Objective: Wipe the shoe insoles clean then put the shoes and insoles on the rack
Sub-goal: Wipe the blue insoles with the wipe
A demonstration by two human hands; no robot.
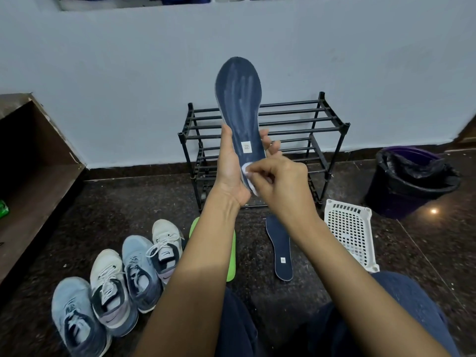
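My left hand grips the heel end of a dark blue insole and holds it upright in front of the black shoe rack. Wet streaks show on its surface. My right hand pinches a small white wipe against the insole's heel. A second dark blue insole lies on the floor below my right forearm. A green insole lies partly hidden under my left forearm. Several sneakers, blue and white, stand in a row at the lower left.
A white plastic basket lies on the floor at the right. Behind it stands a purple bin lined with a black bag. A brown wooden shelf unit fills the left side. The floor is dark speckled stone; my knees show at the bottom.
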